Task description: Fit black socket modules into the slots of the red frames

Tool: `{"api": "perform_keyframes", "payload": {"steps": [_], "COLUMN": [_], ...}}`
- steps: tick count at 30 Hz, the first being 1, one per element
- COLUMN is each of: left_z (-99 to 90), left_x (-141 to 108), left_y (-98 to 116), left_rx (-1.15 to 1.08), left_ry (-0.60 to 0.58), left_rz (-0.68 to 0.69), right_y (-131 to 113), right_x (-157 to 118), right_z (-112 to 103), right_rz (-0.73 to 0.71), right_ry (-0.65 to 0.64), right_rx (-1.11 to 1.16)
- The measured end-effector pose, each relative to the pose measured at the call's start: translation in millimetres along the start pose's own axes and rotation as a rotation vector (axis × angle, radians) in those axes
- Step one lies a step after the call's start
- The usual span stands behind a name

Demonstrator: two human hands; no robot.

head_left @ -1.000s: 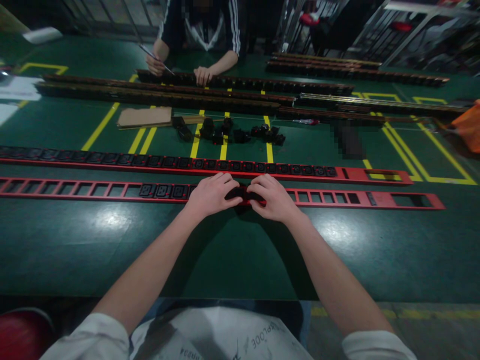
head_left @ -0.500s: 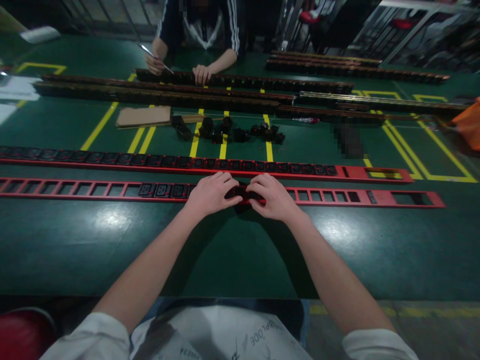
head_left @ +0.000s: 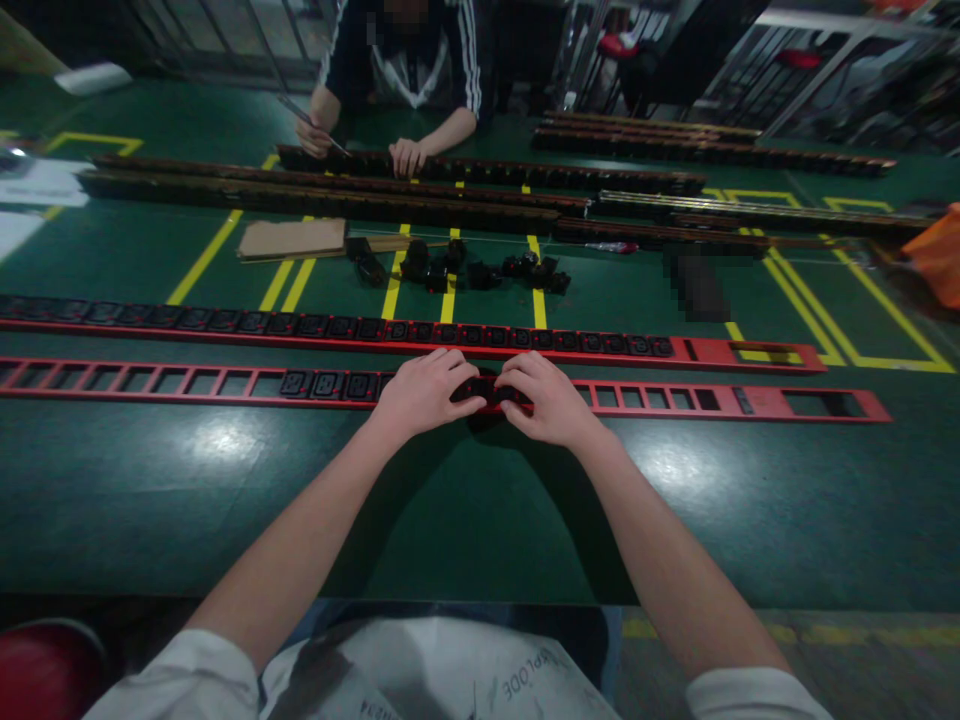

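Observation:
A long red slotted strip (head_left: 765,403) lies across the green table in front of me. Black outlet sockets (head_left: 328,385) fill some of its slots left of my hands; other slots on both sides are open. My left hand (head_left: 426,392) and my right hand (head_left: 546,398) meet over the middle of the strip. Their fingers are curled round a black socket (head_left: 474,388) at the strip, mostly covered by the fingertips. How deep it sits in its slot is hidden. Just behind runs a second red strip (head_left: 709,352), its long row filled with black sockets.
Several loose black parts (head_left: 431,270) and a cardboard piece (head_left: 292,240) lie beyond the strips. Long dark strips (head_left: 465,202) cross the table farther back. Opposite, a co-worker's hand (head_left: 407,157) rests on one; the other holds a thin tool (head_left: 296,110). Orange material (head_left: 937,255) is at right.
Both hands stay at the same place on the strip, with only slight finger movement. The whole view has shifted a little downward.

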State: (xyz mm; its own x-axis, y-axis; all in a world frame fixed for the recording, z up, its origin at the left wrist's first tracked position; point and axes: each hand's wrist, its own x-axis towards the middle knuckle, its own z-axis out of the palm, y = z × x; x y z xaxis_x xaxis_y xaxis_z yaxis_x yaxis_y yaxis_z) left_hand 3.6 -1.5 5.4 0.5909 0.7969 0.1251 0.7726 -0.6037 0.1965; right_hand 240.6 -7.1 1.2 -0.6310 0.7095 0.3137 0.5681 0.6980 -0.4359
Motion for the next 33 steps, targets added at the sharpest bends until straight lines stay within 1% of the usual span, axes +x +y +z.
{"api": "perform_keyframes", "payload": {"steps": [5,7,11,15,18,22,25,28,33], "left_z": [0.4,0.0,-0.8,-1.1,-2.8,-7.2,-9.9,-9.1,-2.2], "left_x": [-0.5,-0.3,-0.1,0.1,0.7,1.2,0.8,0.6,1.3], "left_y": [-0.6,-0.3,0.3,-0.4,-1.2,-0.5,3.1,9.9,17.3], "left_rx": [0.002,0.0,-0.019,-0.032,-0.042,-0.034,-0.004,0.021,-0.009], "left_ry": [0.001,0.0,-0.008,-0.014,-0.03,-0.065,-0.07,-0.068,-0.101], "left_rz": [-0.004,-0.007,-0.019,-0.023,-0.019,0.007,0.015,0.009,0.036], "right_y": [-1.8,-1.8,5.1,15.8,19.7,21.9,21.7,14.7,-6.5], "right_x": [0.2,-0.4,-5.4,-11.6,-13.8,-16.0,-16.6,-13.4,-3.3], "right_z": [-1.0,-4.7,-15.9,-24.4,-26.8,-26.1,-22.4,-14.7,1.2], "right_rz": [0.013,0.041,0.162,0.257,0.254,0.199,0.174,0.15,0.099], "right_ry": [-0.012,-0.063,-0.216,-0.27,-0.273,-0.22,-0.183,-0.172,-0.166], "right_rx": [-0.006,-0.022,-0.108,-0.213,-0.205,-0.142,-0.138,-0.156,-0.193]}}
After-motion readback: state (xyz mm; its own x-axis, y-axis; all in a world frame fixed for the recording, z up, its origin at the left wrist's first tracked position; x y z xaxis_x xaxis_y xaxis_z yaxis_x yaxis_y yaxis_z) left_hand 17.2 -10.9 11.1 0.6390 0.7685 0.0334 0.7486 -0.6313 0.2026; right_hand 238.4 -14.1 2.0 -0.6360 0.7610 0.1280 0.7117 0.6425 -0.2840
